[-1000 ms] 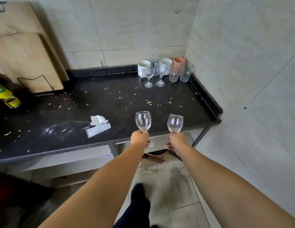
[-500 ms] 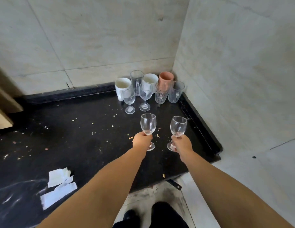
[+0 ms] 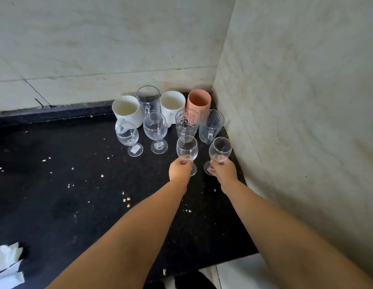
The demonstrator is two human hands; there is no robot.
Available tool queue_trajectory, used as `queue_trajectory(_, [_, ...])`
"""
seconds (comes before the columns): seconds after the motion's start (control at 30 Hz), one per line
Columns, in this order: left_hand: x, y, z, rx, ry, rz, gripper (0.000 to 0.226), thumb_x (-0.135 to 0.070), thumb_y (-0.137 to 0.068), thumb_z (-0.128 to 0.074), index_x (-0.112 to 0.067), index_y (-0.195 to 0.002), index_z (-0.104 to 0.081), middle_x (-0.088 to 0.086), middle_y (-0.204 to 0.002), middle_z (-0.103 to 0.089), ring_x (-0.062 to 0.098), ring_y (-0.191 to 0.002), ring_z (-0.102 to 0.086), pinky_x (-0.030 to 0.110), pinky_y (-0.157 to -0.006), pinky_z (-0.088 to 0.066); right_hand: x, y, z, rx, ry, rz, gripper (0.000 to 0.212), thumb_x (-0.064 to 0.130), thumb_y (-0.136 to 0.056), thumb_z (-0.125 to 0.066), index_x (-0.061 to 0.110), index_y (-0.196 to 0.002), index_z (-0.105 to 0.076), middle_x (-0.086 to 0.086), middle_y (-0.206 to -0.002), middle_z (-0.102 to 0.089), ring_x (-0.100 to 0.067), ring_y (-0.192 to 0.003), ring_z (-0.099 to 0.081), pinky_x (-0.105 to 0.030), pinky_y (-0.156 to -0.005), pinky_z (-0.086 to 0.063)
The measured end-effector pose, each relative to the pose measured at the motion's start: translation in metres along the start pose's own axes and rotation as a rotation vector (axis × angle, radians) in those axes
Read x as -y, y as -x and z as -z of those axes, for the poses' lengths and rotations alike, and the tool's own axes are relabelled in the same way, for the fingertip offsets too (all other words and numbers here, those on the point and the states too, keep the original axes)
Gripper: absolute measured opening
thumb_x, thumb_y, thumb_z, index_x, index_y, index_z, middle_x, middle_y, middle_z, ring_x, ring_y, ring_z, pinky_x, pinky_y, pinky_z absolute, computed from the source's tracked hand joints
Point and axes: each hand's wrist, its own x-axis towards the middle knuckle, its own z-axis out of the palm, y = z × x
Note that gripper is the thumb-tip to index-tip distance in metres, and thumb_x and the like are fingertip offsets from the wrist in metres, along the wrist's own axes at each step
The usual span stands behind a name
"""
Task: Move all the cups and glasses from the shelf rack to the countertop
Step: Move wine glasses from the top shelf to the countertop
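A wine glass is gripped by the stem in the left hand; a second glass is gripped likewise in the right hand. Both are held upright over the black countertop, just in front of the cups clustered in the corner.

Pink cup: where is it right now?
Head view: the pink cup stands upright on the black countertop, back right corner, against the walls, right of a white mug and behind a patterned glass.

Wine glass stems hidden inside hands; white paper cut by left edge.
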Motion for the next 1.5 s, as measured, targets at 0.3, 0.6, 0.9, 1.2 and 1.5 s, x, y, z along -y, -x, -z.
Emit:
queue_trajectory(0.3, [0.005,-0.015,-0.019,-0.001,0.052,0.006,0.013,-0.010,-0.089,-0.058,-0.015,-0.097,-0.068,-0.006,-0.077,-0.063,0.006,-0.071,-0.055,0.019,-0.062,-0.043,-0.004,-0.026,-0.008,0.007,0.023,0.042,0.023,0.007,-0.089,-0.060,0.008,-0.112,-0.066,-0.008,-0.099,-0.067,-0.023,-0.096,-0.064,-0.046,-0.099,-0.051])
queue_trajectory(0.6, [0.009,-0.021,-0.021,0.006,-0.001,-0.028,0.030,-0.010,-0.089,-0.059,-0.032,-0.068,-0.058,-0.006,-0.072,-0.059,0.013,-0.074,-0.054,0.024,-0.066,-0.045,-0.005,-0.030,-0.009,-0.001,0.067,0.022,0.026,0.005,-0.088,-0.060,0.013,-0.112,-0.065,-0.005,-0.097,-0.066,-0.026,-0.103,-0.065,-0.046,-0.099,-0.051])
queue_trajectory(0.9, [0.008,-0.010,-0.001,-0.020,-0.189,-0.020,0.032,-0.008,-0.091,-0.052,-0.010,-0.122,-0.060,0.009,-0.120,-0.063,0.020,-0.092,-0.059,0.028,-0.072,-0.045,0.000,-0.015,0.003,0.000,0.020,0.033,0.046,0.006,-0.086,-0.065,0.017,-0.127,-0.047,-0.007,-0.122,-0.060,-0.025,-0.112,-0.059,-0.044,-0.099,-0.051])
queue_trajectory(1.2, [-0.004,0.032,0.049,-0.035,-0.270,-0.139,0.036,-0.008,-0.088,-0.049,-0.015,-0.121,-0.061,0.010,-0.126,-0.060,0.028,-0.108,-0.061,0.033,-0.082,-0.051,0.014,0.052,0.009,-0.130,0.025,0.100,0.063,0.001,-0.090,-0.058,0.017,-0.145,-0.031,-0.009,-0.131,-0.049,-0.025,-0.108,-0.056,-0.039,-0.096,-0.052])
queue_trajectory(1.5, [0.005,0.085,0.131,-0.045,-0.997,-0.447,0.040,-0.011,-0.091,-0.047,-0.018,-0.130,-0.054,0.009,-0.134,-0.046,0.029,-0.128,-0.042,0.042,-0.103,-0.041,0.011,0.155,-0.023,-0.154,1.077,0.496,0.047,0.018,-0.094,-0.051,0.017,-0.139,-0.038,-0.009,-0.141,-0.043,-0.032,-0.129,-0.045,-0.050,-0.101,-0.042])
